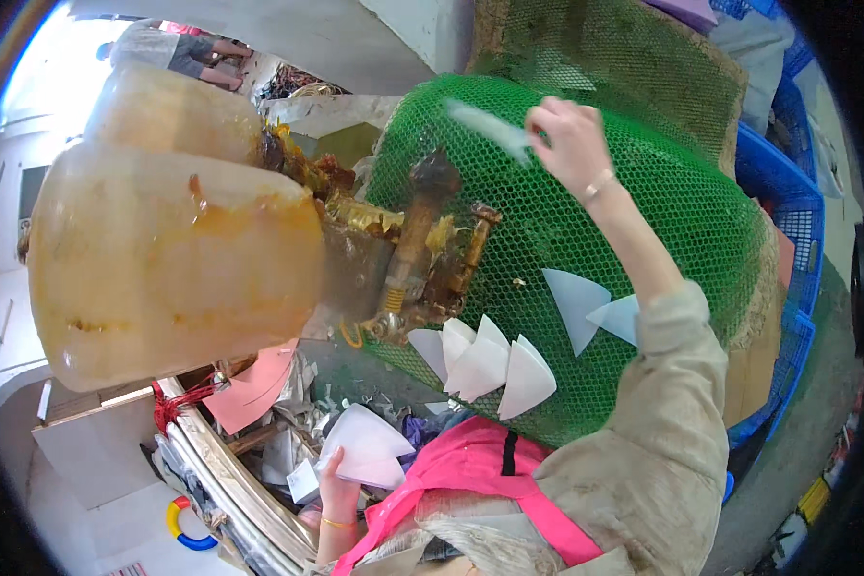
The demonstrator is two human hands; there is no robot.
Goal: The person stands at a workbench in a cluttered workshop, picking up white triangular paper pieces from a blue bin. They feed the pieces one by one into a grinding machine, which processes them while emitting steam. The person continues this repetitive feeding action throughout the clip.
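My left hand [336, 494] is closed around a small stack of white fan-shaped sheets [367, 444], low in front of my pink apron [470, 451]. Over the green mesh [662, 221] my right hand [568, 142] is raised, fingers pinched at the end of a single white fan-shaped piece [490, 130] that is smeared by motion. Several similar pale pieces [480, 360] lie overlapping at the near edge of the mesh. Two bluish-white ones [578, 305] rest farther right, close to my right forearm.
At left stands a machine with large cream rollers [178, 259] and a greasy, rusty spindle [418, 230], close to the mesh. Blue plastic crates [787, 221] line the right side. Scraps and a pink sheet [250, 389] lie below the rollers. Another person [178, 53] is at the far left.
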